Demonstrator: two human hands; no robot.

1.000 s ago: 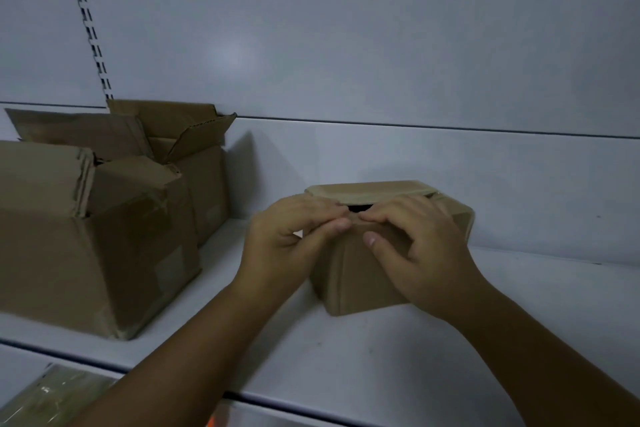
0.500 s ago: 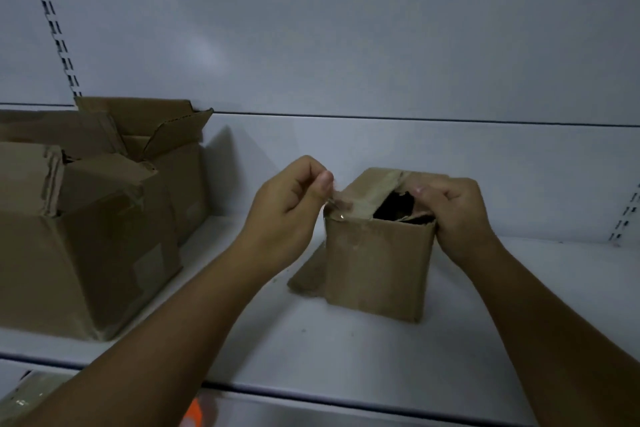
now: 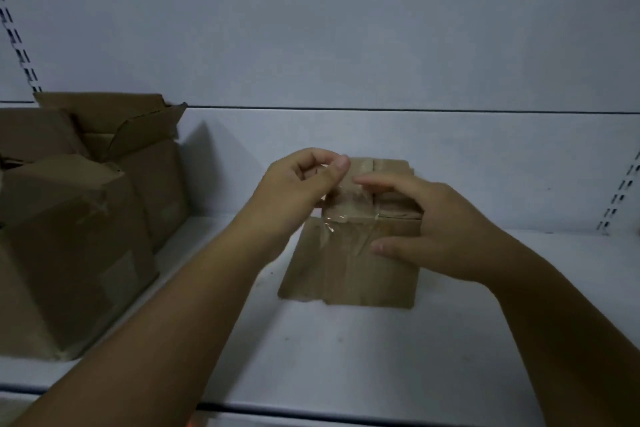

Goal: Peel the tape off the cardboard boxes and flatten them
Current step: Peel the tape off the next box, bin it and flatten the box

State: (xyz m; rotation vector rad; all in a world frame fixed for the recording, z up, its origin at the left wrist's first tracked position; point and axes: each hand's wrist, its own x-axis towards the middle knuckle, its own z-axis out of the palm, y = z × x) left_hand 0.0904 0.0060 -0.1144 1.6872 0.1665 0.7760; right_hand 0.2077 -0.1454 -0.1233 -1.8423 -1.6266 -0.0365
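Tape point(image 3: 346, 208) is where the trouble lies in the head view, the only one given. The left hand point(image 3: 298, 184) pinches the free end of the clear strip between thumb and forefinger, its other fingers curled, just above the top left of the small cardboard box point(image 3: 367, 274). From that pinch the strip runs down to the box's top front edge and on down the front face, where it looks stuck. The right hand point(image 3: 433, 229) lies over the box, fingers loosely extended across the top and thumb flat against the front face; it braces the box and grasps nothing. The box stands on the white shelf point(image 3: 346, 357), well apart from the two larger boxes point(image 3: 76, 246) at the left.

A sharp or sideways pull would likely snap the thin film near the pinch and leave a stub stuck to the front face. A steep pull could tear the cardboard's paper skin instead of freeing the tape. The box looks light, so it may tip or slide toward the pull if the bracing hand eases. Slack film could fold onto itself or cling to the fingers. The light is dim, so the strip's edges are hard to follow.
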